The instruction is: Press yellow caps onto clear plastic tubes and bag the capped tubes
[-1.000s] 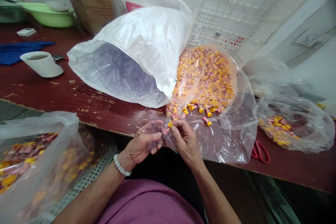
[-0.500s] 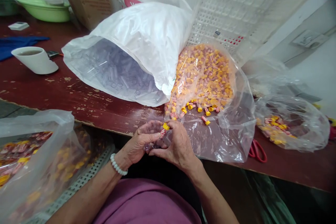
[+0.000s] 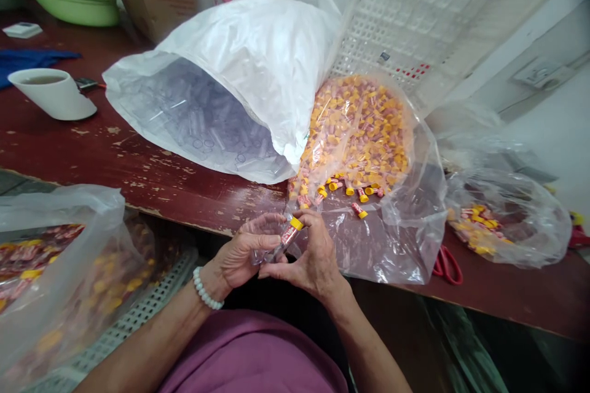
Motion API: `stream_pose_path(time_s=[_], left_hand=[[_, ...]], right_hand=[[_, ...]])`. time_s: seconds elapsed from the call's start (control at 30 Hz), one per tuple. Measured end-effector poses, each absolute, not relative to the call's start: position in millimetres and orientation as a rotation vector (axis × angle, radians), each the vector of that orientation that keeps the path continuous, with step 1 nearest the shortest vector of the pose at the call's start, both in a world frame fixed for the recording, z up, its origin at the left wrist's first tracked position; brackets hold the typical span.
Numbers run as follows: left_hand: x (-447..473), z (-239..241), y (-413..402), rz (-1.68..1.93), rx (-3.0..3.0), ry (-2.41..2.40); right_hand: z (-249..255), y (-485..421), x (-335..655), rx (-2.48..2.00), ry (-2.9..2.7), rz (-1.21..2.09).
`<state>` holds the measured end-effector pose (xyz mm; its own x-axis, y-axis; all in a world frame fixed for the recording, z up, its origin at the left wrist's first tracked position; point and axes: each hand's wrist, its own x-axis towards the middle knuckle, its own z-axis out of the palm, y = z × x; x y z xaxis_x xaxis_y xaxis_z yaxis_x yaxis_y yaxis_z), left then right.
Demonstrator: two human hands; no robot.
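My left hand (image 3: 239, 255), with a pale bead bracelet at the wrist, is closed around several clear plastic tubes (image 3: 260, 256). Between both hands is a clear tube with a yellow cap (image 3: 296, 223) and a red-and-white patterned piece (image 3: 289, 235) inside it. It tilts with the cap up and to the right. My right hand (image 3: 318, 255) is closed on this capped tube, its index finger by the cap and its thumb near the lower end. The tubes deeper in my left palm are partly hidden by the fingers.
A white sack (image 3: 258, 43) of clear tubes lies open on the red table (image 3: 152, 181). Beside it a clear bag (image 3: 410, 252) spills yellow-capped pieces. Red scissors (image 3: 448, 267) and a smaller bag (image 3: 530, 221) are right; a white cup (image 3: 58, 95) is left. Filled bags sit in a basket (image 3: 124, 325) lower left.
The yellow-capped piece has gone from standing above the fingers to sitting in a clear tube, tilted right. My right index finger has shifted up toward the cap. The view has shifted slightly.
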<state>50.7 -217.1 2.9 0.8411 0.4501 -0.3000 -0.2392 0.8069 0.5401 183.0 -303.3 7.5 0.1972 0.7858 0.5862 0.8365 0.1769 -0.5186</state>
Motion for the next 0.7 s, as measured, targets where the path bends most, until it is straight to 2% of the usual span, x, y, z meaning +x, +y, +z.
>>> stream_pose_path(time_s=[0.27,0.4,0.57,0.7], left_hand=[[51,3,-220,0.398,0.488,0.478],[51,6,-222,0.434,0.544,0.503],[50,3,-222,0.417,0.506,0.437],[53,3,-224,0.429,0.476,0.438]], right_hand=[[-1,-303,177,-1.556,-1.52,-0.152],[3,-303,178,-1.585,-1.591,-0.015],[8,-305,174,-1.619,-1.548,0.307],[6,-305,169,-1.639,-1.516,0.239]])
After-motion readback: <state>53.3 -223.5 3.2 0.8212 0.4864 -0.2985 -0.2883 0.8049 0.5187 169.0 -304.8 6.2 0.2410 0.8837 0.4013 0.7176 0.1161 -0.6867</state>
